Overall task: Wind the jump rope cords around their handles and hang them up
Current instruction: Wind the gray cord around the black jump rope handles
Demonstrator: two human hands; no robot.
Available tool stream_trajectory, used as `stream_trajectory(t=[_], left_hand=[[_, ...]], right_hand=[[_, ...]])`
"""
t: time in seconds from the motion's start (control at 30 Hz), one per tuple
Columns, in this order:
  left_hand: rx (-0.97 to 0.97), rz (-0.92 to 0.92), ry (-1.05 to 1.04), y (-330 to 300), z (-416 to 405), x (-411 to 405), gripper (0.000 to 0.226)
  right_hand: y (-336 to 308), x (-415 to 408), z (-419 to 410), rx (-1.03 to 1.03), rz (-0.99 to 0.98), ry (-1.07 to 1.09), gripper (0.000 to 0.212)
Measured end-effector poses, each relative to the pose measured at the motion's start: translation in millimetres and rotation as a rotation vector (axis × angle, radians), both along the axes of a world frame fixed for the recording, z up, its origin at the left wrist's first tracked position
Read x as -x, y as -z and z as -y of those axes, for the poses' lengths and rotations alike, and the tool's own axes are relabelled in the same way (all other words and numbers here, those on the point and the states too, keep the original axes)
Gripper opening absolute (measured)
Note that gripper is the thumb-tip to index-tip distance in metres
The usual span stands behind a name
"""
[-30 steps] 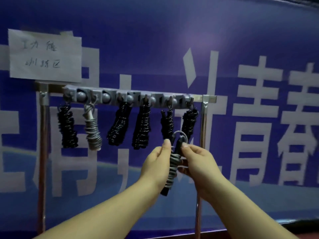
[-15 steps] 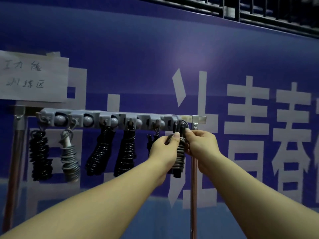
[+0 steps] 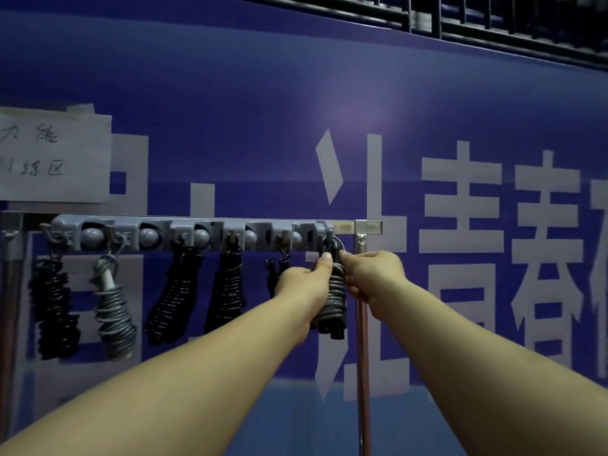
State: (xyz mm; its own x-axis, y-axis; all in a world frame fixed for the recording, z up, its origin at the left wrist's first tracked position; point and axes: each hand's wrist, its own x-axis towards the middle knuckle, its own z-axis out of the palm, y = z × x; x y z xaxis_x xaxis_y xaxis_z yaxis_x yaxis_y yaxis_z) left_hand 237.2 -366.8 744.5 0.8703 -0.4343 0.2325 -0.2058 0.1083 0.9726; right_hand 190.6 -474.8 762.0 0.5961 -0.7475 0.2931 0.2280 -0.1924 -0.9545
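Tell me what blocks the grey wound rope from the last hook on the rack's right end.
Nothing visible does. The grey wound rope, held by the left hand and right hand, has its top loop at the rightmost hook. A black rope bundle may already hang there, behind it; I cannot tell.

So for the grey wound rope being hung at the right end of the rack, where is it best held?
Hold the grey rope bundle by its coiled middle, coming from the left as the left hand does. The coils give bulk to wrap around, and this leaves the top loop free for the right hand to guide onto the end hook.
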Motion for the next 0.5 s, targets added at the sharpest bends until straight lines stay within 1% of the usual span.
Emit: stream_trajectory(t=[0.23,0.33,0.5], left_hand=[[-0.043,0.199,-0.139,24,-1,-2,0.04],[-0.031,0.177,-0.157,36,0,2,0.039],[-0.08,0.166,-0.213,56,-1,5,0.038]], right_hand=[[23,4,-8,-0.007,0.058,-0.104,0.016],[30,6,-10,-0.019,0.06,-0.104,0.018],[39,8,-8,-0.005,0.045,-0.072,0.023]])
